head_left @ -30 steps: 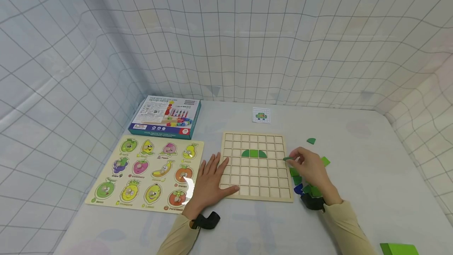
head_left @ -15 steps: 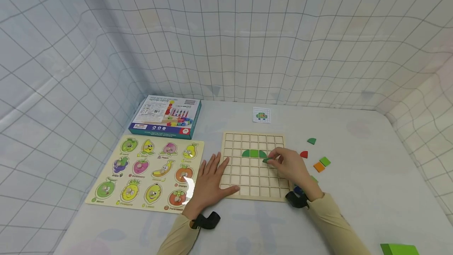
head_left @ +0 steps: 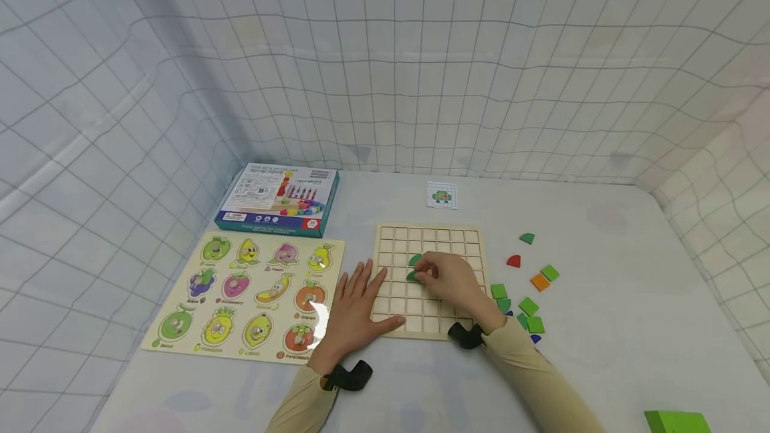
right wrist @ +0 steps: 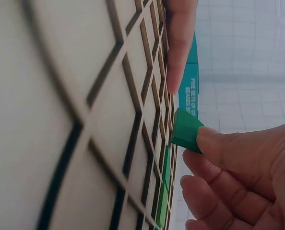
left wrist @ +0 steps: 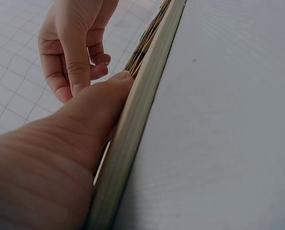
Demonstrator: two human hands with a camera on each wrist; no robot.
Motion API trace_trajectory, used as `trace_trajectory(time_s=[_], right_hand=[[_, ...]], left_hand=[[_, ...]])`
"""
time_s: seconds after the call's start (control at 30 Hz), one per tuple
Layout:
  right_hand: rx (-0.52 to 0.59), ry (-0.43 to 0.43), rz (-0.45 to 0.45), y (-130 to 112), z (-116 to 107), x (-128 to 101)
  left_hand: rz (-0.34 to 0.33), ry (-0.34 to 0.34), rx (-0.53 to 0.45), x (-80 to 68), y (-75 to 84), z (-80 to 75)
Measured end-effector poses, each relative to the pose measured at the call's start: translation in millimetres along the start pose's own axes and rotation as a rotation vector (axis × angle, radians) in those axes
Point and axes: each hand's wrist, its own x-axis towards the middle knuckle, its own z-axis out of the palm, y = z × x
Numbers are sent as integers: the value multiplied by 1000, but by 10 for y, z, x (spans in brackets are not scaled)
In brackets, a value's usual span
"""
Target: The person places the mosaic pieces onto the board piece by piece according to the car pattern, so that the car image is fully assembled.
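Landmark: square wooden grid board (head_left: 430,238).
Right hand (head_left: 452,279): over the board, pinching a green quarter-round wooden piece (right wrist: 185,130).
Left hand (head_left: 355,306): flat, fingers spread, on the board's left edge.

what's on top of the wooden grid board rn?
On the grid board: the left hand flat at its left edge, the right hand pinching a green piece, another green piece. Cells under the hands are hidden.

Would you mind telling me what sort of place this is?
Probably a staged tabletop play area: a table walled by gridded white sheeting, set out with a wooden grid board, a fruit puzzle and a toy box.
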Motion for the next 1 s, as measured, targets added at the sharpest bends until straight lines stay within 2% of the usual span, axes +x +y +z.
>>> trace_trajectory(time_s=[0.17,0.5,0.73,1.0], right_hand=[[3,-28,-11,-46,103,93],[-38,-34,-26,-115,206,207],[-55,-46,3,-119,222,217],[-49,-15,-13,-114,218,186]], left_hand=[[-14,-11,-3,-7,6,-7],[16,30,3,-8,2,0],[26,39,1,-10,-6,6],[22,25,0,4,-12,16]])
